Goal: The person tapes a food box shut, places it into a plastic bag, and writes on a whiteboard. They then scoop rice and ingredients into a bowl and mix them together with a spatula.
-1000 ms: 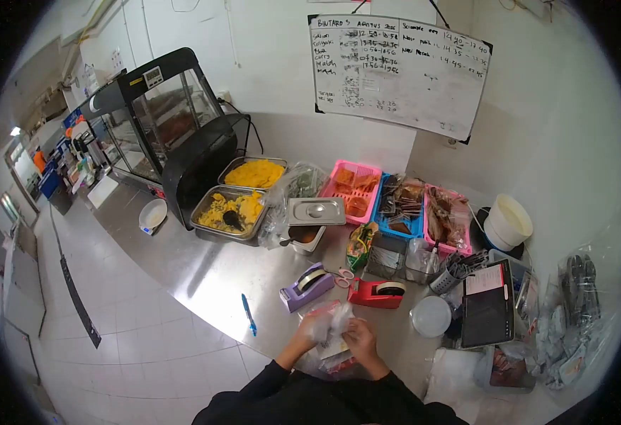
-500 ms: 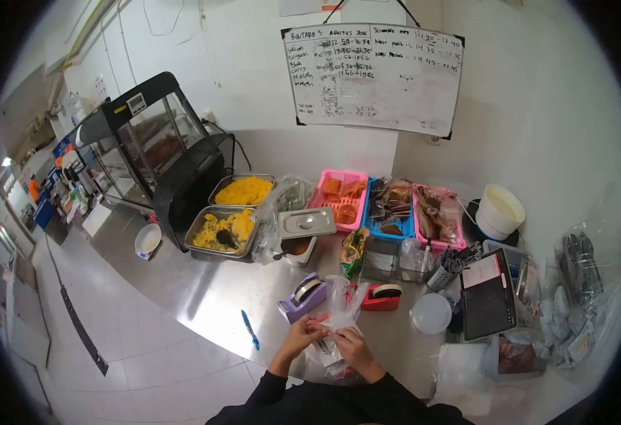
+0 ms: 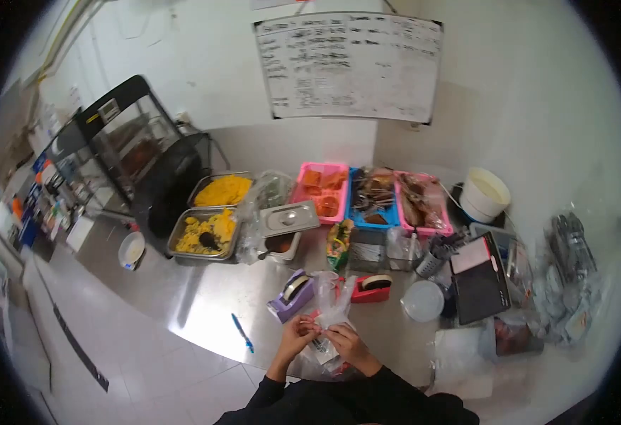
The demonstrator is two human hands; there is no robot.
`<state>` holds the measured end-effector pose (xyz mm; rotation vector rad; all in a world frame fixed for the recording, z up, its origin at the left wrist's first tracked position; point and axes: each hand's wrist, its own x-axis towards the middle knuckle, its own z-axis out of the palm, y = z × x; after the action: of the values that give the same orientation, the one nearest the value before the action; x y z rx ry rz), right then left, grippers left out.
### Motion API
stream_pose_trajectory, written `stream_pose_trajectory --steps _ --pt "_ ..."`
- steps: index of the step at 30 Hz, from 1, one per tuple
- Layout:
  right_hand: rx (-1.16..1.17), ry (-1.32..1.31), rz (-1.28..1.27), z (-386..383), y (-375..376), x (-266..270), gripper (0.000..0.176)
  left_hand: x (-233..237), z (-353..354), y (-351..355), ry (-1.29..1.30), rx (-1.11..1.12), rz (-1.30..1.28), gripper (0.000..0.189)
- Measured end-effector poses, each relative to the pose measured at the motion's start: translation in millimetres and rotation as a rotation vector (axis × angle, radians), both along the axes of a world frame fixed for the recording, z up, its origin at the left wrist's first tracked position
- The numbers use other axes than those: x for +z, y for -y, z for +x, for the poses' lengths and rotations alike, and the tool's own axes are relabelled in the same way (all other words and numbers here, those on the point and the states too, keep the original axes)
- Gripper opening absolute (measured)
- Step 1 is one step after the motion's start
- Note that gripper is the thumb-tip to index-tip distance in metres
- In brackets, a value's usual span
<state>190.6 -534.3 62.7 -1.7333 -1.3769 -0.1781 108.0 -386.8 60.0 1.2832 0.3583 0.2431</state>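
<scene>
The left hand (image 3: 297, 335) and right hand (image 3: 348, 343) pinch their fingers together on a clear bag (image 3: 334, 304) just right of the purple tape dispenser (image 3: 288, 300), with a red dispenser (image 3: 371, 288) farther right, a blue pen (image 3: 241, 333) left.

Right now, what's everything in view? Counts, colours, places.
Whiteboard: 1, white, wall.
Display case: 1, black, left.
Trays: 2, silver, right of case.
Metal lid: 1, silver, centre.
Baskets: 3, two pink and one blue, back centre.
Bucket: 1, white, back right.
Folder or tablet: 1, black, right.
Tape dispensers: 2, purple and red, front centre.
Pen: 1, blue, front left.
Small items: uncounted, mixed, blurred far left.
Plastic bags: several, clear, one front centre.
Left hand: 1, bare, at that bag.
Right hand: 1, bare, at that bag.
Sleeves: 2, black, bottom.
</scene>
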Motion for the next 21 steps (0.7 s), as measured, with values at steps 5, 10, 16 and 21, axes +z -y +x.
stream_pose_trajectory --steps 5,10,16,21 --pt "0.014 -0.025 0.003 -3.8 6.6 4.3 0.028 7.0 0.1 -3.1 -0.06 0.039 -0.211 0.029" --pt "0.012 -0.037 0.028 -4.3 5.6 2.5 0.026 6.7 1.0 0.3 -0.045 0.017 -0.134 0.028" --pt "0.015 0.05 -0.021 -2.1 10.6 18.7 0.029 6.3 0.3 -2.6 -0.084 0.053 -0.149 0.026" --pt "-0.043 -0.091 0.006 -4.3 6.2 9.5 0.029 4.9 3.4 2.1 -0.079 0.026 -0.103 0.027"
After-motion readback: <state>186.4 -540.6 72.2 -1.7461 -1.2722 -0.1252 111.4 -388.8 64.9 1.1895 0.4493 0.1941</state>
